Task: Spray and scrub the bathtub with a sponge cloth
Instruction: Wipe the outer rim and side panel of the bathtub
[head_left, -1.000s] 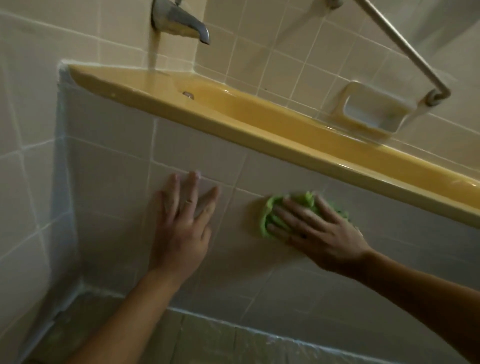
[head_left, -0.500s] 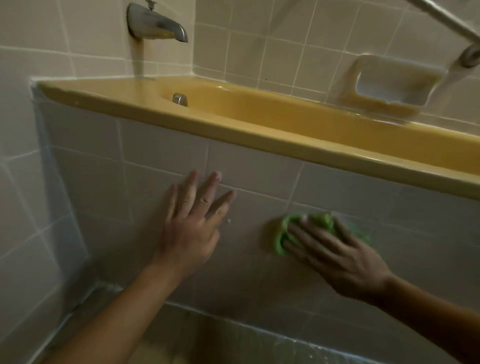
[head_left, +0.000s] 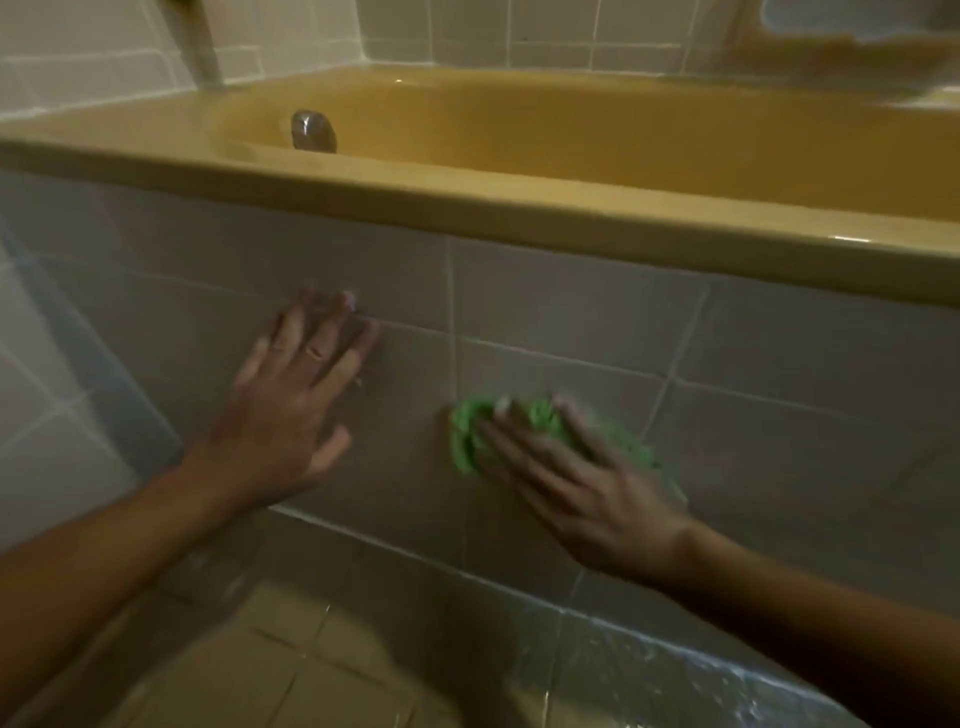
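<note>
Your right hand (head_left: 582, 488) lies flat on the green sponge cloth (head_left: 467, 441), fingers straight and slightly spread, pressing it against the grey tiled panel (head_left: 597, 312) below the yellow bathtub rim (head_left: 519, 213). The grip pinches nothing; it is an open palm bearing down. Compared with half a second ago, the cloth sits a little lower under the rim: then its top edge touched the first horizontal grout line below the rim, now a strip of bare tile shows between them. The hand and cloth are smeared with motion blur.

Your left hand (head_left: 291, 410) stays braced on the same panel, to the left of the cloth and apart from it, fingers spread wide, tips at that same grout line as before. A ring (head_left: 315, 353) shows on one finger.

The view has come closer to the rim, so the metal overflow plate (head_left: 313, 131) inside the tub looks larger. Below the panel, the wet tiled floor (head_left: 291, 670) shows more than before.
</note>
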